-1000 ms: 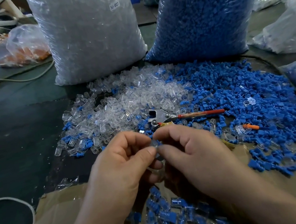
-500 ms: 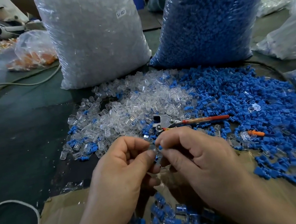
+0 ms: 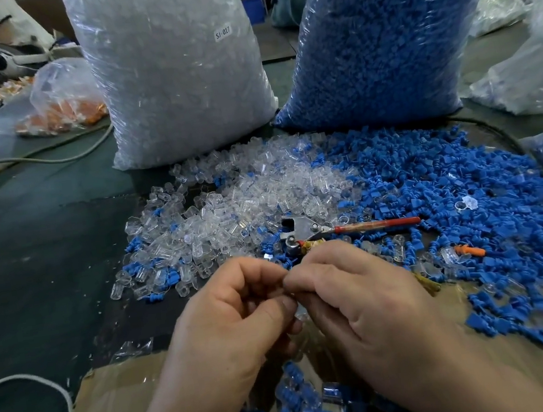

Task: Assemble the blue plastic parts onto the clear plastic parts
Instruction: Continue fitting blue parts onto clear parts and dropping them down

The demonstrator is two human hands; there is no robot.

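Observation:
My left hand (image 3: 233, 318) and my right hand (image 3: 354, 298) meet fingertip to fingertip over the cardboard, pinching a small part between them; the part is almost wholly hidden by the fingers. A heap of loose clear plastic parts (image 3: 229, 208) lies on the dark table behind the hands. Loose blue plastic parts (image 3: 450, 182) spread to the right of it. Below my hands, joined blue-and-clear pieces (image 3: 310, 408) lie in a pile on the cardboard.
A big bag of clear parts (image 3: 172, 66) and a big bag of blue parts (image 3: 379, 36) stand at the back. A red-handled metal tool (image 3: 335, 230) lies between the heaps. An orange part (image 3: 469, 250) lies right; a white cable (image 3: 46, 391) curves at lower left.
The view has tilted down a little. My fingertips have closed tighter together, and the bit of blue seen between them before is now hidden.

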